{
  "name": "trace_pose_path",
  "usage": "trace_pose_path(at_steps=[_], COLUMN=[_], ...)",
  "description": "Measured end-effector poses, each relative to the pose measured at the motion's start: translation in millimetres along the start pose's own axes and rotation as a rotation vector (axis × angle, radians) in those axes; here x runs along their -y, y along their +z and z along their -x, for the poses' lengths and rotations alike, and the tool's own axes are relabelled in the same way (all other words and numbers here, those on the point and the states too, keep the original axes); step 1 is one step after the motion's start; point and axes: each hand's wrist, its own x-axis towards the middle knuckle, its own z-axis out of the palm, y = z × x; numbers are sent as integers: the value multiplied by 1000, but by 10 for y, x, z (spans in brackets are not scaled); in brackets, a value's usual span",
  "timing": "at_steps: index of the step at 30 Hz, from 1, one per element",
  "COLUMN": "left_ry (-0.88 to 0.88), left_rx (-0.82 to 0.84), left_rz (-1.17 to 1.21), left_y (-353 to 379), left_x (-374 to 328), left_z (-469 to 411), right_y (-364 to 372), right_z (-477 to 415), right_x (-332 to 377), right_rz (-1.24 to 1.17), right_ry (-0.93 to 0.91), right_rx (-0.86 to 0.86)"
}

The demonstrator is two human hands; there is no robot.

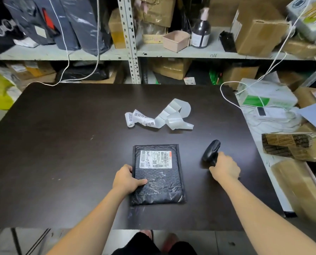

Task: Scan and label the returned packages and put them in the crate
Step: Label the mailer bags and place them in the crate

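Head view looks down on your two arms over the dark surface [61,162]. Nearest to you is the package [159,183], a black plastic mailer lying flat on the surface in front of your body, with its white shipping label [155,159] face up on the far half. Your left hand [128,179] has a narrow grip on the left edge of the package: the thumb lies across the top and the fingers go round the edge. To the right, apart from the package, your right hand [226,168] has its grip closed round the handle of the black scanner [211,150]. The scanner head points away from you, not at the label. I cannot tell if the scanner is lifted or rests on the surface.

I judge that the scan is the step in hand, and it can fail here. The barcodes are small and turned sideways to you, handwriting crosses the label, and the plastic is wrinkled and shiny, so a slanted beam may read nothing. If you lift the soft mailer by one edge only, it may bend and curve the label.

Farther away, well apart from the package, the strip of return labels [159,116] lies loose and curled; it may stick to itself when you pull it. Behind it stands the shelf [171,54] full of parcels. I see no crate.
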Motion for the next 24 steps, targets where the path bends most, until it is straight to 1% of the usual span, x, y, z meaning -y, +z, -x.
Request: trace_pose_path(at_steps=[3, 5, 7, 9, 11, 13, 19, 24], left_ry=[-1, -3, -12, -28, -44, -54, -55, -50], left_rx=[14, 22, 28, 34, 38, 43, 45, 42], left_rz=[5, 6, 9, 32, 54, 55, 58, 26], left_y=[-19, -43, -56, -51, -55, -59, -69, -92], left_x=[-11, -28, -42, -35, -30, -37, -50, -59], left_z=[1, 11, 15, 12, 9, -18, -16, 0], right_y=[-90, -214, -386, -556, -704, -831, -992, -975], right_z=[-2, 49, 143, 260, 354, 411, 452, 485], right_x=[78, 158, 240, 324, 411, 467, 430, 416], right_rz=[6, -124, -262, -212, -66, 18, 76, 42], right_ry=[-113, -249, -375, -506, -586, -622, -605, -599], right_rx=[8, 49, 155, 201, 154, 109, 87, 75])
